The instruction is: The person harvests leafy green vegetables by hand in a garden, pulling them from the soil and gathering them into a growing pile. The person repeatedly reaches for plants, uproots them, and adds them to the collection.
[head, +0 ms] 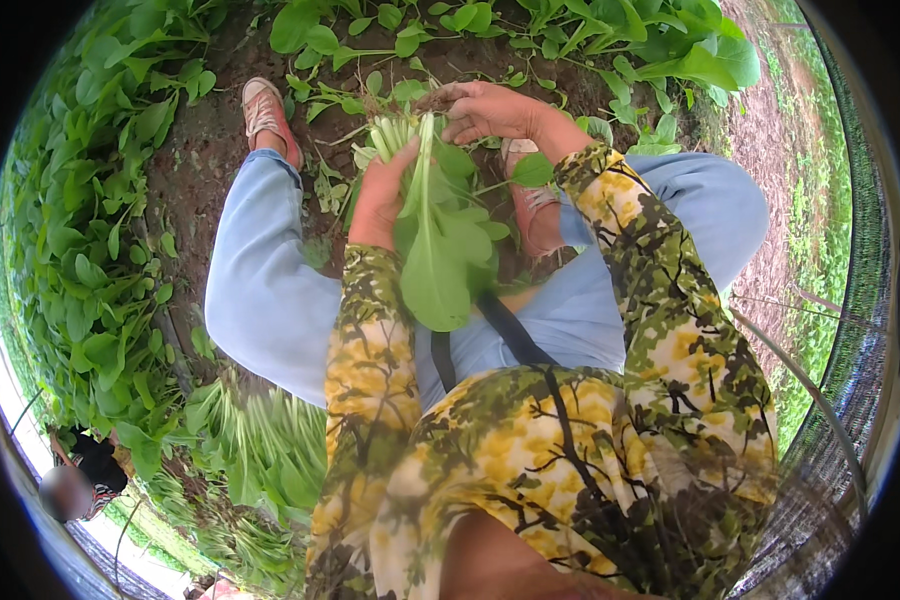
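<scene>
My left hand (382,191) is closed around a bunch of leafy greens (439,255). The pale stems lie together at the top, beside my thumb, and the broad green leaves hang down over my lap. My right hand (480,112) is at the root end of the bunch, its fingers bent and soiled. Dark, dirty roots (431,100) are at its fingertips; whether the fingers pinch them is not clear. Loose small leaves and plant bits lie on the brown soil (195,180) about the bunch.
Dense leafy plants (82,247) grow on the left, with more plants (690,52) ahead. Picked greens (270,435) lie in a heap beside my left leg. A person (94,469) is at the far lower left. Dark netting (862,315) and a bent rod (802,382) stand at the right.
</scene>
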The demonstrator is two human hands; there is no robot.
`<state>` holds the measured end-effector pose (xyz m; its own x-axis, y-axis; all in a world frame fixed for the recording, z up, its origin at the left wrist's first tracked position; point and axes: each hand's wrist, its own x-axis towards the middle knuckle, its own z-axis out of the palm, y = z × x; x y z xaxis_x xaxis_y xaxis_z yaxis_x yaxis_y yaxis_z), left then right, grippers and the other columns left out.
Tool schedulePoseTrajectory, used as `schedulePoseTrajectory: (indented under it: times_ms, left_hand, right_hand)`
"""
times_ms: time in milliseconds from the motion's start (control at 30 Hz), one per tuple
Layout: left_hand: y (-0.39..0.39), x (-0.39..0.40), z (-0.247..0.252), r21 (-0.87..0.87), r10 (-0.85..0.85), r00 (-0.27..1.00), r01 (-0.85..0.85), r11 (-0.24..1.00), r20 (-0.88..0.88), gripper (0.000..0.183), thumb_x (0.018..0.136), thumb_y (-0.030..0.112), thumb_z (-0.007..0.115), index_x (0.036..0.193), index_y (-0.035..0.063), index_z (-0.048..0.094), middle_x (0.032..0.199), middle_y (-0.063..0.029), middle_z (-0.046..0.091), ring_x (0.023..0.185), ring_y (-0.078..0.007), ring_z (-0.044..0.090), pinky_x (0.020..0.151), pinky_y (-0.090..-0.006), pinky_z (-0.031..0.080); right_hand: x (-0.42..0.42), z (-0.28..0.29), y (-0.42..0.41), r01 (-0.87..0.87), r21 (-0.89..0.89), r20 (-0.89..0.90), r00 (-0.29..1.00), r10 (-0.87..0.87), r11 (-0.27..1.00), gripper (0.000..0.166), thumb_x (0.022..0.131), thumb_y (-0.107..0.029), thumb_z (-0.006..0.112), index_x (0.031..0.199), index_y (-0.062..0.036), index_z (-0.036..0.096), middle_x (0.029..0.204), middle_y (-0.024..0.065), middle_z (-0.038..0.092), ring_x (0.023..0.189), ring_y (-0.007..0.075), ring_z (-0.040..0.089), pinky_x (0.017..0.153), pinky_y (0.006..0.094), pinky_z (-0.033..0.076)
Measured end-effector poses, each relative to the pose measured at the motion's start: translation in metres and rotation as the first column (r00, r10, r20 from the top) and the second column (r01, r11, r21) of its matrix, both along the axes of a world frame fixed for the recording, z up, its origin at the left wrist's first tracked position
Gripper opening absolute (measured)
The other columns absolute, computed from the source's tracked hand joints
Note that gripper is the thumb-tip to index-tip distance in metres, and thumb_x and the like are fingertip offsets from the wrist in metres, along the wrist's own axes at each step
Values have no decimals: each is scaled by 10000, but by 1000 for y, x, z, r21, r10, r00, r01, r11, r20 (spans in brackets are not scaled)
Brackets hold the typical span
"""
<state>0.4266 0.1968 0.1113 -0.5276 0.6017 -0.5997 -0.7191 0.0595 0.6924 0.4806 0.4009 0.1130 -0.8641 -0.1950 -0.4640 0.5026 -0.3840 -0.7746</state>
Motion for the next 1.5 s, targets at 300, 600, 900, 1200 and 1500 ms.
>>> schedulePoseTrajectory:
  times_ms: [300, 600, 900, 1200, 1500]
  left_hand:
    - [1, -3, -15, 8, 39, 999, -39, 999, 1, 272, 810, 184, 645, 1004, 3, 581, 841, -61, 622, 706, -149, 597, 613, -265, 488]
    - [-2, -7, -26, 46, 95, 995, -94, 994, -6, 298, 834, 199, 620, 1056, 9, 563, 901, -51, 602, 779, -149, 580, 643, -296, 485]
    - [-6, -20, -56, 344, 29, 987, -82, 935, 159, 342, 864, 267, 570, 1060, -13, 564, 815, -65, 610, 661, -139, 568, 562, -282, 496]
    - [-24, -38, -60, 342, 194, 980, -197, 919, 44, 311, 905, 278, 507, 1114, 47, 493, 898, -45, 563, 731, -157, 510, 698, -324, 452]
    - [-35, -57, -54, 375, 429, 903, -392, 840, -19, 253, 883, 231, 549, 1080, 76, 519, 935, -71, 597, 786, -202, 555, 736, -386, 468]
  right_hand:
    - [-11, -56, 24, 383, 917, -397, 858, 325, 110, 298, 800, -284, 576, 963, -35, 603, 718, 87, 630, 532, 153, 595, 506, 292, 475]
    - [-24, 2, -27, 6, 603, 32, 999, -31, 798, 276, 834, -257, 557, 972, -18, 578, 749, 94, 618, 541, 157, 570, 510, 288, 449]
    - [-12, -39, -3, 337, 534, -202, 941, -270, 776, 191, 834, -178, 548, 909, -5, 577, 644, 38, 576, 539, 118, 550, 473, 264, 440]
    - [7, -47, 0, 678, 722, -652, 599, 464, 139, 213, 834, -204, 529, 952, -27, 526, 691, 117, 582, 479, 257, 535, 513, 345, 456]
    - [75, 32, -24, -38, 627, 165, 983, -85, 778, 406, 857, -398, 522, 913, -1, 589, 632, 61, 614, 450, 117, 534, 430, 258, 424]
